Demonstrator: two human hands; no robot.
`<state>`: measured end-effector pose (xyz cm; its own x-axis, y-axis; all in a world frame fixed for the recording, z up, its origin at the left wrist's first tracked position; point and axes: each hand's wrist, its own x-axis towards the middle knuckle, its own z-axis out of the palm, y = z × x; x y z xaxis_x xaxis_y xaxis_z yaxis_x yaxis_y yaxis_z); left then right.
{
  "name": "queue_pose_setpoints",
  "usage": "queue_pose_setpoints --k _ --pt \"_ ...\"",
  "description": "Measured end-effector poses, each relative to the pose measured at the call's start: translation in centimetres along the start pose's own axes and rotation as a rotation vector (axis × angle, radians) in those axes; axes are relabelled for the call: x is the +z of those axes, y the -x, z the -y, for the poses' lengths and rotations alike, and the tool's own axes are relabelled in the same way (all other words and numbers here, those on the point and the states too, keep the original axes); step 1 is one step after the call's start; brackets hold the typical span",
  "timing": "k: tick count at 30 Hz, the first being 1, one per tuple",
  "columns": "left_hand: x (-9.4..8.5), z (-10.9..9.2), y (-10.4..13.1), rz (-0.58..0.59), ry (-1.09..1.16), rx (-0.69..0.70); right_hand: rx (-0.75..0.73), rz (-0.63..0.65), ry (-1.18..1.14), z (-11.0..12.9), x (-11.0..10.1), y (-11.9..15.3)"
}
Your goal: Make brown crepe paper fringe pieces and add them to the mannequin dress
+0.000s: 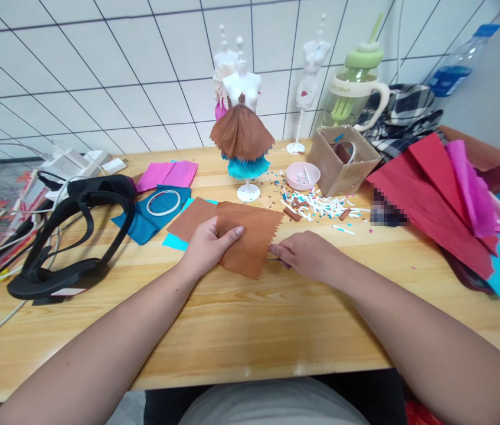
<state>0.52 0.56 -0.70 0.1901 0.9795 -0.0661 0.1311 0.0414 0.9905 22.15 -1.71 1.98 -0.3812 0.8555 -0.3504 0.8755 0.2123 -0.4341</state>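
Brown sheet (250, 242) between outstretched hands (204, 245)

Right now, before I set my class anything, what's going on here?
The left hand holds a brown sheet with a jagged right edge. Beside that edge, the right hand grips a thin item, mostly hidden. Beyond them, a white dress form wears a brown layer above a blue fringed layer, and small scraps lie scattered near a cardboard box.

The desk (241, 336) is light wood. It bears a pink bowl (296, 180), a cardboard box (346, 171) and a black headset (99, 187); paper scraps (320, 205) lie near the bowl.
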Motion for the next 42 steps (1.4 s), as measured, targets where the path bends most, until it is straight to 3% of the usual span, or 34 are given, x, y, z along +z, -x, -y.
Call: queue_pose_setpoints --k 14,23,30,36,42 --pt "-0.1 0.4 -0.2 0.017 0.049 -0.005 0.014 -0.024 -0.041 -0.3 0.0 -0.1" --pt "-0.4 0.5 -0.8 -0.142 0.116 0.077 0.074 -0.125 -0.263 -1.2 0.3 -0.3" --pt "-1.1 0.8 -1.0 -0.252 -0.194 0.228 0.054 -0.176 -0.303 -1.4 0.4 -0.3" --pt "-0.9 0.7 -0.6 -0.155 -0.111 0.022 -0.068 -0.346 -0.47 -0.7 0.2 0.5" --pt "-0.2 0.2 0.0 -0.026 0.113 -0.138 -0.185 -0.345 -0.428 -0.2 0.4 0.6"
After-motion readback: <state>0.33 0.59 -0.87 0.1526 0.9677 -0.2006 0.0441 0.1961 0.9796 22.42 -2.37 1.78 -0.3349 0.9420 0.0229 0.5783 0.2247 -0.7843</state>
